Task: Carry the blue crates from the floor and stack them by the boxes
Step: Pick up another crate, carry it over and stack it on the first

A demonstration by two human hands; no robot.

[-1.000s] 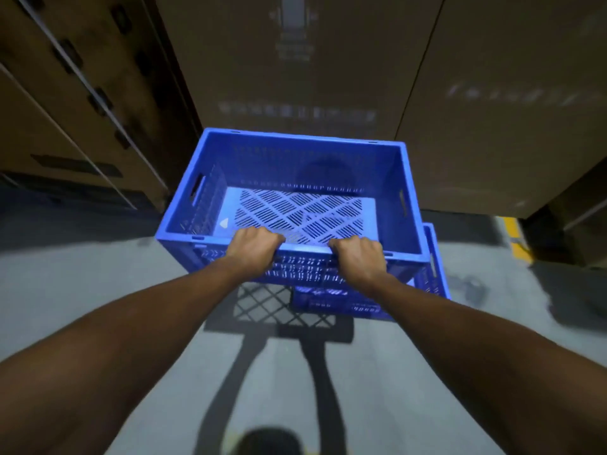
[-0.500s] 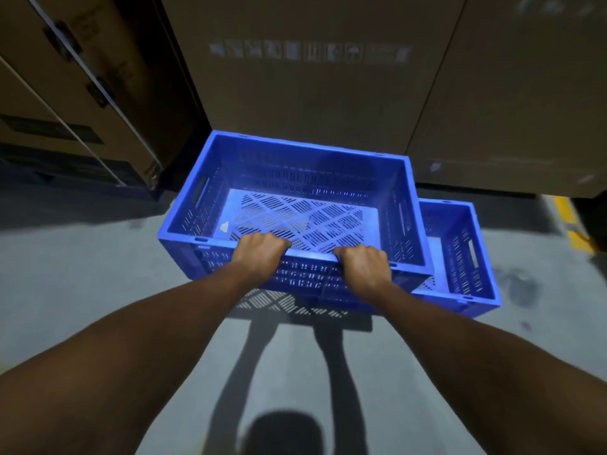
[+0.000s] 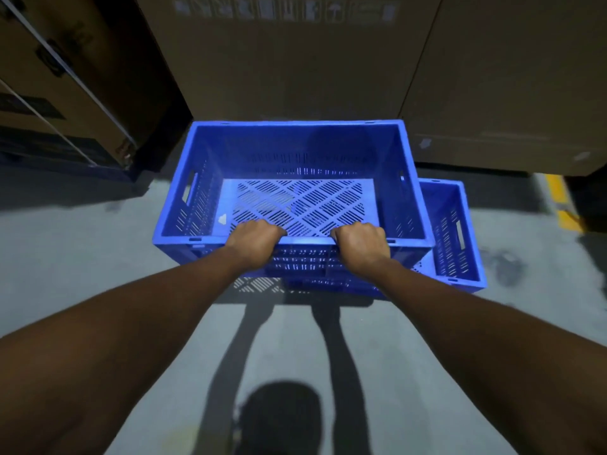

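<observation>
Both hands, left (image 3: 254,243) and right (image 3: 359,246), grip carried crate (image 3: 295,178), now lower, covering more of floor crate (image 3: 456,231).

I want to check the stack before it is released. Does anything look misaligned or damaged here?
Yes. The held crate sits offset to the left of the lower crate, whose right end sticks out uncovered. Both hands grip its near rim. No damage or spill is visible.

glossy plastic crate (image 3: 295,152) (slotted), matt cardboard boxes (image 3: 295,60).
</observation>
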